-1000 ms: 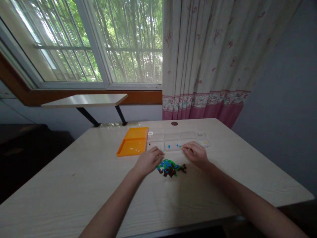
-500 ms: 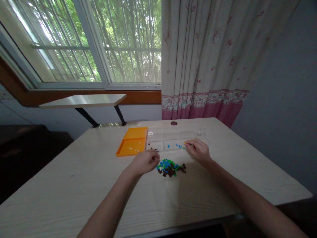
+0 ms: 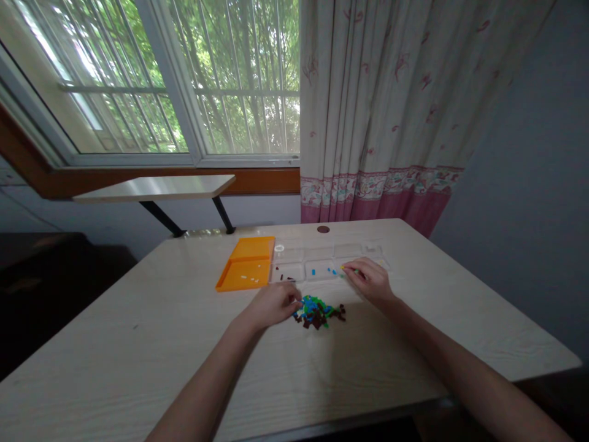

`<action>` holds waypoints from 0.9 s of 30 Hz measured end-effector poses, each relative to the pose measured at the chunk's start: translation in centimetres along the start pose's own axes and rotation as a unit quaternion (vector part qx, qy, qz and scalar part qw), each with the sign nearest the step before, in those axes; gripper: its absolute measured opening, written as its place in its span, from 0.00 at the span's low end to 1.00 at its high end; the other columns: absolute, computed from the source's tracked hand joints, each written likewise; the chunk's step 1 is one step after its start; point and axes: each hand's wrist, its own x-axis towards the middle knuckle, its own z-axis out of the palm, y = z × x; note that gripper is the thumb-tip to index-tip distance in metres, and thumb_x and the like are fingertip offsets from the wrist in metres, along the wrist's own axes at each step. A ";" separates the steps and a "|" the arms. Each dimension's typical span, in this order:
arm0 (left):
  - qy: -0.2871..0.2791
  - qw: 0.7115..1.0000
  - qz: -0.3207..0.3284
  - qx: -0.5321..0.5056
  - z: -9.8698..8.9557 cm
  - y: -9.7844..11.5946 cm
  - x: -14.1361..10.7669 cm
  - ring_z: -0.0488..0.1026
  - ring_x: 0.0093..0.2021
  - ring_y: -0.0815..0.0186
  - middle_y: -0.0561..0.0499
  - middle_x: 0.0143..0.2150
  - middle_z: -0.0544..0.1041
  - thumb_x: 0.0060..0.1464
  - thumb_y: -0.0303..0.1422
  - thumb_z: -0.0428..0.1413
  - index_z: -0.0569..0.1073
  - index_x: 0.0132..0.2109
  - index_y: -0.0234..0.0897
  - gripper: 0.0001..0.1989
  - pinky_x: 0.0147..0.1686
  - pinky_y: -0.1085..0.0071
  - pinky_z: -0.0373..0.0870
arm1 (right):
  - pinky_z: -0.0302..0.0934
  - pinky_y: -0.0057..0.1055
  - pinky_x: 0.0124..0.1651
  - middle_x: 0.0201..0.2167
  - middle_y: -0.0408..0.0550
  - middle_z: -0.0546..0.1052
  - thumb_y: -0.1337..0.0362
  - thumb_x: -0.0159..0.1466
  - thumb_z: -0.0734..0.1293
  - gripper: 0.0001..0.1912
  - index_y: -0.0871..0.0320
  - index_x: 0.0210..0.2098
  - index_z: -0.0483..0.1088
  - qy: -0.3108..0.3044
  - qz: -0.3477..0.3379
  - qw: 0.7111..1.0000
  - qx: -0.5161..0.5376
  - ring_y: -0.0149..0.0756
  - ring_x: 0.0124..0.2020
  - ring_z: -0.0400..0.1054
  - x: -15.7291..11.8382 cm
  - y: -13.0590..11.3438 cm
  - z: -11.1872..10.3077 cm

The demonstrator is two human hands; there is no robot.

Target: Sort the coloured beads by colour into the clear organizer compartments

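Note:
A heap of small blue, green and dark brown toy bricks (image 3: pixel 316 313) lies on the table in front of me. At its left edge is my left hand (image 3: pixel 276 303), thumb and fingers curled together against the bricks; what is between them is hidden. My right hand (image 3: pixel 370 279) is over the right part of a clear divided tray (image 3: pixel 321 252), its fingers pinched on a tiny yellow brick (image 3: pixel 343 267). A bit of green also shows at those fingers. Blue bricks (image 3: pixel 313 272) lie in a middle front compartment, and a few brown bricks (image 3: pixel 277 268) in the left one.
An open orange case (image 3: pixel 252 248) holding several small white pieces adjoins the tray's left side. Behind it a small raised shelf (image 3: pixel 161 187) stands on black supports. A round brown cap (image 3: pixel 323 229) sits near the wooden table's (image 3: pixel 184 344) back edge, by the curtain (image 3: pixel 377 123).
My left hand has shifted slightly right and down, onto the left edge of the brick heap. My right hand stays almost in place, still pinching the yellow brick.

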 end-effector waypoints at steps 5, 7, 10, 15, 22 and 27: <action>-0.001 1.000 0.006 0.010 0.1 -0.1 0.0 0.68 0.30 0.69 0.51 0.30 0.71 0.52 0.34 0.49 0.72 0.32 0.38 0.09 0.29 0.77 0.61 | 0.58 0.27 0.36 0.32 0.46 0.75 0.63 0.61 0.60 0.09 0.57 0.34 0.71 -0.125 0.026 0.982 -0.137 0.32 0.33 0.68 0.4 3.6 -2.0; 0.000 1.000 0.009 0.015 0.1 -0.1 0.0 0.68 0.30 0.69 0.51 0.30 0.72 0.52 0.34 0.48 0.72 0.32 0.38 0.09 0.29 0.76 0.61 | 0.57 0.26 0.34 0.33 0.45 0.75 0.63 0.61 0.60 0.09 0.56 0.34 0.71 -0.171 0.082 0.965 -0.183 0.32 0.33 0.68 0.4 5.6 -3.3; 0.003 1.000 0.015 0.018 0.1 0.0 0.0 0.68 0.31 0.69 0.51 0.31 0.71 0.52 0.34 0.49 0.71 0.32 0.37 0.08 0.29 0.77 0.61 | 0.55 0.25 0.30 0.33 0.45 0.75 0.62 0.60 0.60 0.09 0.55 0.33 0.72 -0.234 0.139 0.937 -0.221 0.33 0.32 0.67 0.1 8.0 -4.7; 0.020 1.000 0.010 0.021 0.0 0.2 -0.1 0.68 0.31 0.69 0.52 0.30 0.71 0.52 0.34 0.48 0.70 0.31 0.37 0.08 0.30 0.76 0.62 | 0.53 0.26 0.28 0.32 0.45 0.75 0.60 0.59 0.60 0.10 0.53 0.32 0.73 -0.268 0.195 0.913 -0.238 0.33 0.30 0.67 -0.5 9.4 -5.2; 0.018 1.000 0.017 0.012 -0.1 0.4 -0.1 0.68 0.30 0.69 0.52 0.29 0.71 0.52 0.34 0.48 0.71 0.30 0.37 0.09 0.29 0.76 0.61 | 0.56 0.27 0.31 0.34 0.47 0.76 0.61 0.60 0.59 0.12 0.55 0.35 0.73 -0.244 0.182 0.926 -0.221 0.35 0.33 0.68 -0.3 8.6 -4.4; 0.011 1.000 0.021 0.003 0.0 0.2 -0.1 0.69 0.32 0.69 0.50 0.31 0.72 0.53 0.33 0.49 0.73 0.33 0.37 0.09 0.32 0.75 0.63 | 0.58 0.26 0.32 0.33 0.46 0.76 0.62 0.60 0.58 0.12 0.55 0.36 0.72 -0.237 0.128 0.954 -0.133 0.33 0.32 0.68 0.2 4.6 -2.1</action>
